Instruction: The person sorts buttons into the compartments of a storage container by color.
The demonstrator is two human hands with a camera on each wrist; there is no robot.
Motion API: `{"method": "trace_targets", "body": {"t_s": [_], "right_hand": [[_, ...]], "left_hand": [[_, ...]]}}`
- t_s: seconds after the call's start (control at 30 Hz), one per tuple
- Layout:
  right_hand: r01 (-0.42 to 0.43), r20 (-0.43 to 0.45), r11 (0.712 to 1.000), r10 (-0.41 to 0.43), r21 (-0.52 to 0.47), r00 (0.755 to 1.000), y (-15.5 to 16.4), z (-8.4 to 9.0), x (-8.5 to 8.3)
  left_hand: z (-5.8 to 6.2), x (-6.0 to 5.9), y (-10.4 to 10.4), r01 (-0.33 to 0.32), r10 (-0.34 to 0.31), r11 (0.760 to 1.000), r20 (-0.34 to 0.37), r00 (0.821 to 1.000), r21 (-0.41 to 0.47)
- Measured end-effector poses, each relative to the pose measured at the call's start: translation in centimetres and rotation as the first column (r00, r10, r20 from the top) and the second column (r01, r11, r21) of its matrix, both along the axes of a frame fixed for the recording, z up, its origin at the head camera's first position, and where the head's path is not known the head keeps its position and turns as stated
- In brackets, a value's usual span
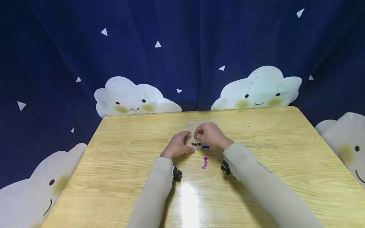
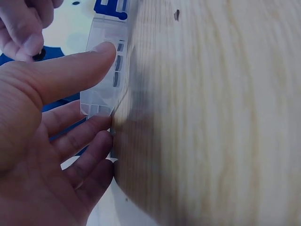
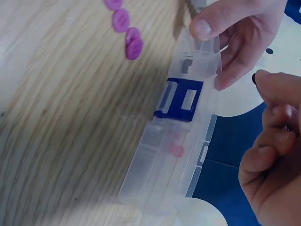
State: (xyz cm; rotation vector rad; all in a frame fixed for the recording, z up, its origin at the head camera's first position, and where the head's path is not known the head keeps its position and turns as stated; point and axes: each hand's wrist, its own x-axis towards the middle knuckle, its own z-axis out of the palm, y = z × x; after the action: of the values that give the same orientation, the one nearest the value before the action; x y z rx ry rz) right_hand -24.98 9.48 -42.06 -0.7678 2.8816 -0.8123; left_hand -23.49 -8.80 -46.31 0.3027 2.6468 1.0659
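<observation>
A clear plastic box (image 1: 191, 127) with a blue latch (image 3: 181, 100) rests on the table. Three dark round buttons (image 1: 195, 144) sit along its front left part, and a pink button (image 3: 177, 150) shows through its wall. My left hand (image 1: 176, 145) holds the box's left end, thumb at the front and fingertips along the side. Above the box, my right hand (image 1: 210, 134) pinches a small dark button (image 3: 254, 79) between thumb and forefinger. Several purple buttons (image 1: 205, 162) lie in an uneven row on the table in front of the box.
The wooden table (image 1: 119, 177) ends at the back against a dark blue curtain (image 1: 182, 57) with white clouds. A black wrist camera (image 1: 177, 174) hangs below the left sleeve, and another black camera (image 1: 226, 167) below the right sleeve.
</observation>
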Motion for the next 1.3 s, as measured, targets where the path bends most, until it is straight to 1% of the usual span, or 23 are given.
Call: {"method": "trace_targets", "body": {"t_s": [0.07,0.17,0.43,0.63,0.77,0.97,1.3], "right_hand": [[0.021,0.011,1.000,-0.021,-0.003,1.000,-0.2,0.1,-0.1],[0.029,0.035,1.000,-0.029,0.003,0.999,-0.5,0.0,-0.3],[-0.004,0.049,0.999,0.001,0.052,0.999,-0.9,-0.7,-0.3],[-0.030,0.018,0.997,0.029,0.074,0.999,-1.0,-1.2,-0.5],[-0.056,0.000,0.995,0.056,0.084,0.998,-1.1,-1.2,-0.6],[-0.091,0.006,0.992,0.090,0.090,0.996,-1.2,-1.1,-0.5],[-0.067,0.041,0.993,0.063,0.098,0.997,-1.2,-1.1,-0.6]], "left_hand": [[0.0,0.0,0.0,-0.001,0.001,1.000,-0.006,1.000,-0.009],[-0.1,-0.2,0.0,0.001,-0.001,1.000,-0.012,1.000,-0.015],[-0.1,-0.2,0.0,0.002,-0.002,1.000,-0.004,1.000,-0.002],[-0.1,-0.2,0.0,0.008,-0.008,1.000,-0.009,1.000,0.003],[0.0,-0.3,-0.1,0.005,-0.005,1.000,-0.006,1.000,0.011],[0.1,-0.4,-0.1,0.009,-0.009,1.000,0.002,1.000,0.013],[0.3,-0.3,0.0,0.003,-0.004,1.000,0.012,1.000,0.006]]}}
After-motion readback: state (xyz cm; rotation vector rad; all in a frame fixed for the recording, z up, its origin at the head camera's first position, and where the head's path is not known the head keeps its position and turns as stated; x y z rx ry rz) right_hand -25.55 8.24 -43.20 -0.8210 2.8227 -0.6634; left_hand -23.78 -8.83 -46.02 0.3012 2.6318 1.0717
